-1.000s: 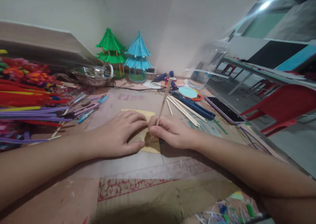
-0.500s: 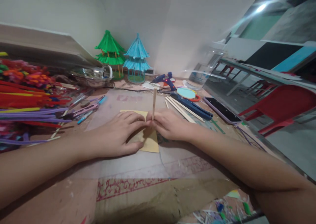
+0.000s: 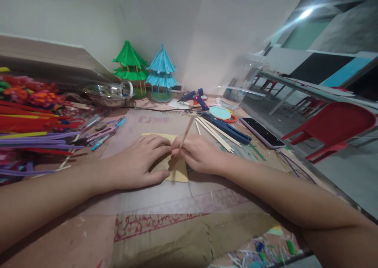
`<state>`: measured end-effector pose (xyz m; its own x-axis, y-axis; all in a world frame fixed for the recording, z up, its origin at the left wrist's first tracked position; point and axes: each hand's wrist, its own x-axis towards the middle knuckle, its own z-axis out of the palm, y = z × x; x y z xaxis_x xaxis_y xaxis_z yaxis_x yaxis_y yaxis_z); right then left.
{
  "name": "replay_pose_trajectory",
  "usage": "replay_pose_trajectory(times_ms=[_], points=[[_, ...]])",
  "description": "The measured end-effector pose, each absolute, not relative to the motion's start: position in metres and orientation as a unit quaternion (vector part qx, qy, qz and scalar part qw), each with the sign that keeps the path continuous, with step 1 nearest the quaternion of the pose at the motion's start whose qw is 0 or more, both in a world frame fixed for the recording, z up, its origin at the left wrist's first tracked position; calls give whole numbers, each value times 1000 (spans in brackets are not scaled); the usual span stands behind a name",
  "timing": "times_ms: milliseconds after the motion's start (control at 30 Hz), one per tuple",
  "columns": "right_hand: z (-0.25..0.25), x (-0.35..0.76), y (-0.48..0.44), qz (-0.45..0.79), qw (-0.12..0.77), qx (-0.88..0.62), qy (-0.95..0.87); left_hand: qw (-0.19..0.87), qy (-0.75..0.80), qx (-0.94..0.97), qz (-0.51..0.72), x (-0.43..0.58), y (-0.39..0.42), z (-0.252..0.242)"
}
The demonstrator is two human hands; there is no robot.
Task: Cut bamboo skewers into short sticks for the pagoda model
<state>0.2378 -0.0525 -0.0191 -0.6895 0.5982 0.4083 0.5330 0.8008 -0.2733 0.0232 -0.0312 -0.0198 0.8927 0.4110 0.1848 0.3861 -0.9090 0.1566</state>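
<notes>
A yellow sheet of paper or card lies on the covered worktable. My left hand rests flat over its left part, fingers stretched out and thumb apart. Above the sheet's right side, my right hand is closed on a thin wooden stick, whose upper end leans to the right. The stick's lower tip is hidden behind my fingers, so whether it touches the sheet I cannot tell.
Pale sticks lie beside a dark blue tool and a phone. Behind stand a glue gun, a green model tower and a blue one. Pipe cleaners fill the left. A red chair stands right.
The stick has gone from nearly upright to tilted, its top moving right. My right hand has shifted slightly, while my left stays on the sheet. The whole view has moved a little.
</notes>
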Motion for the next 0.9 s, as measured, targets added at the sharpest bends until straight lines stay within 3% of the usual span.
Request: replay_pose_trajectory(times_ms=[100, 267, 400, 600, 767, 900], points=[[-20, 237, -55, 131, 263, -283, -913, 61, 202, 971, 111, 23, -31, -21], [-21, 239, -49, 112, 267, -354, -890, 47, 217, 970, 100, 23, -30, -22], [-20, 236, -53, 147, 270, -328, -893, 55, 211, 970, 105, 22, -30, -23], [-18, 234, -53, 60, 238, -351, -904, 47, 213, 969, 113, 22, -31, -24], [-16, 234, -54, 81, 223, -289, -927, 53, 203, 971, 117, 22, -31, -23], [-18, 239, -45, 66, 223, -384, -894, 39, 215, 970, 106, 21, -30, -23]])
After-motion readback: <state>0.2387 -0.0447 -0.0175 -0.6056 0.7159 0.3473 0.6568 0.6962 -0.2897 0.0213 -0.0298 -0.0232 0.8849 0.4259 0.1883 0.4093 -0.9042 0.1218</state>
